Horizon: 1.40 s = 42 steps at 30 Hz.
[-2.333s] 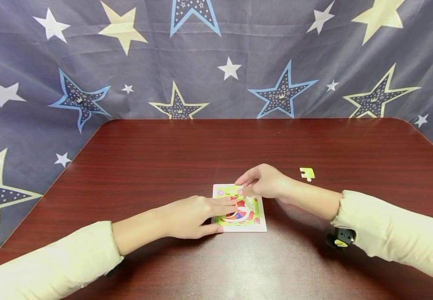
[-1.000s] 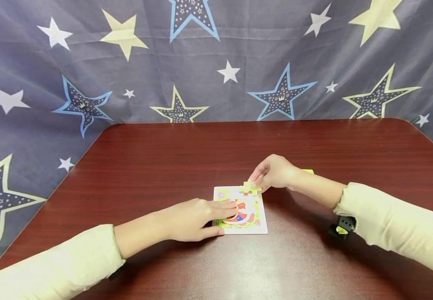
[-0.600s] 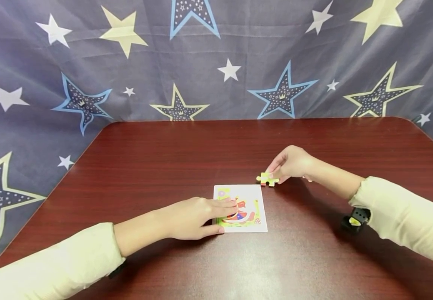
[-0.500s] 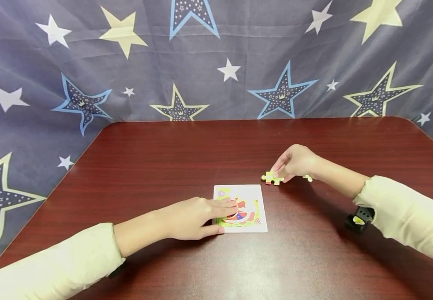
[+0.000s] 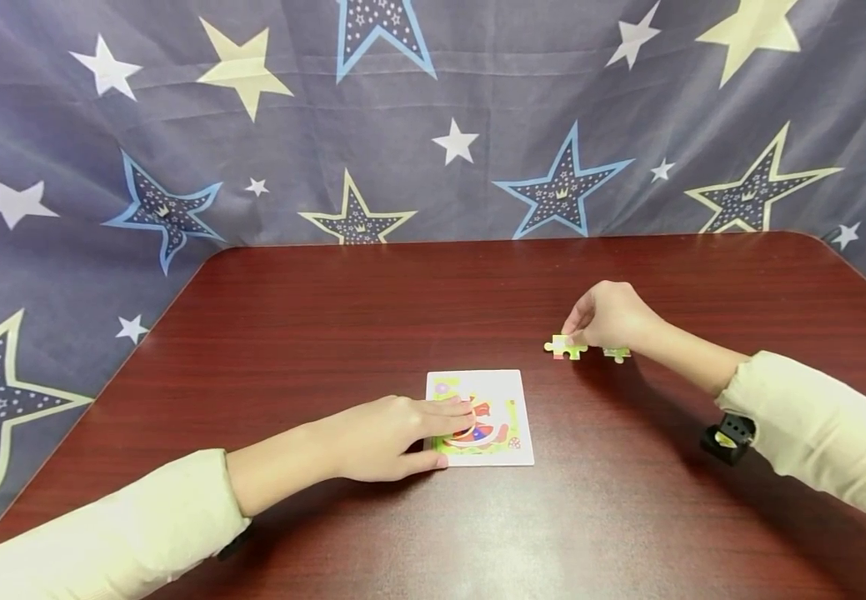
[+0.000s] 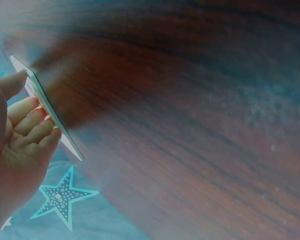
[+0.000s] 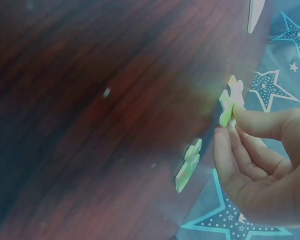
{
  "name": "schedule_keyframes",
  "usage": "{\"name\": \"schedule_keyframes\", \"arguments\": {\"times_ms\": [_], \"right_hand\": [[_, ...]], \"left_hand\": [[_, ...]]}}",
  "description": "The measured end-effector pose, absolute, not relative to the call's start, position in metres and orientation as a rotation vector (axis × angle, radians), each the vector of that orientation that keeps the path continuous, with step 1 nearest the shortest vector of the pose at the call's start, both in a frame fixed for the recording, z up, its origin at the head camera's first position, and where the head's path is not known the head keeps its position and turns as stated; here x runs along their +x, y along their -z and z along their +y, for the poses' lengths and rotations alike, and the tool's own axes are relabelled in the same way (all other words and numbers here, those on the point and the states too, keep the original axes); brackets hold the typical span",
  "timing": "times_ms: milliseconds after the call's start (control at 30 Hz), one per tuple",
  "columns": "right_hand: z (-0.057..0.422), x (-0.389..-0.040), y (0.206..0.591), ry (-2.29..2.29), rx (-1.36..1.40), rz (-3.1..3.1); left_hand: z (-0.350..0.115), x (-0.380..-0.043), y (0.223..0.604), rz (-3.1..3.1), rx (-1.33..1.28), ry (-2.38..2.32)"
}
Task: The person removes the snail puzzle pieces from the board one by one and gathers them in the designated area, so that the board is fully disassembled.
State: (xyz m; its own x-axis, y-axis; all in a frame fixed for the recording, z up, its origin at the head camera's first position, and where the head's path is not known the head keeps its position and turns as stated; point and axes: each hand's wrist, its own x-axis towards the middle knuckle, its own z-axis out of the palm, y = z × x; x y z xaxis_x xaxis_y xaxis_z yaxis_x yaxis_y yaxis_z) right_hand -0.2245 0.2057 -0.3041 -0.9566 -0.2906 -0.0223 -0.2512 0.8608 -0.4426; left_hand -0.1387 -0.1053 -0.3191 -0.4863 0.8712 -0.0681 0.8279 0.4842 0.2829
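Observation:
My left hand [image 5: 387, 437] rests with straight fingers on a white-bordered jigsaw puzzle board [image 5: 498, 408], its thumb at the near edge. Part of the colourful picture on the board is under those fingers; its upper right area is bare white. Farther right, my right hand [image 5: 613, 315] pinches a yellow-green puzzle piece [image 5: 558, 348] between thumb and fingers. In the right wrist view this pinched puzzle piece [image 7: 226, 107] looks held close to the table. A second green puzzle piece [image 5: 617, 355] lies just below the right hand, partly covered by it.
The dark red wooden table [image 5: 372, 308] reaches back to a grey star-patterned cloth [image 5: 433, 108]. A black wrist camera [image 5: 728, 437] hangs under the right sleeve. A tiny pale speck [image 7: 107, 92] shows on the table in the right wrist view.
The right hand has lifted a puzzle piece from the board's upper right and carried it right and away, beside the loose piece. The left hand has stayed on the board.

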Motion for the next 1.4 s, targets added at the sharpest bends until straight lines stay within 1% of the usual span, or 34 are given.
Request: {"name": "schedule_keyframes", "arguments": {"times_ms": [167, 800, 1400], "right_hand": [[0.2079, -0.2252, 0.3071, 0.641, -0.493, 2.99], [0.2074, -0.2278, 0.3092, 0.611, -0.595, 2.99], [0.2073, -0.2258, 0.3061, 0.626, -0.626, 2.992]], "left_hand": [[-0.1055, -0.1382, 0.3197, 2.524, 1.467, -0.327], [-0.1055, -0.1389, 0.3199, 2.524, 1.457, -0.333], [-0.1065, -0.1394, 0.318, 2.513, 1.44, -0.308]]}}
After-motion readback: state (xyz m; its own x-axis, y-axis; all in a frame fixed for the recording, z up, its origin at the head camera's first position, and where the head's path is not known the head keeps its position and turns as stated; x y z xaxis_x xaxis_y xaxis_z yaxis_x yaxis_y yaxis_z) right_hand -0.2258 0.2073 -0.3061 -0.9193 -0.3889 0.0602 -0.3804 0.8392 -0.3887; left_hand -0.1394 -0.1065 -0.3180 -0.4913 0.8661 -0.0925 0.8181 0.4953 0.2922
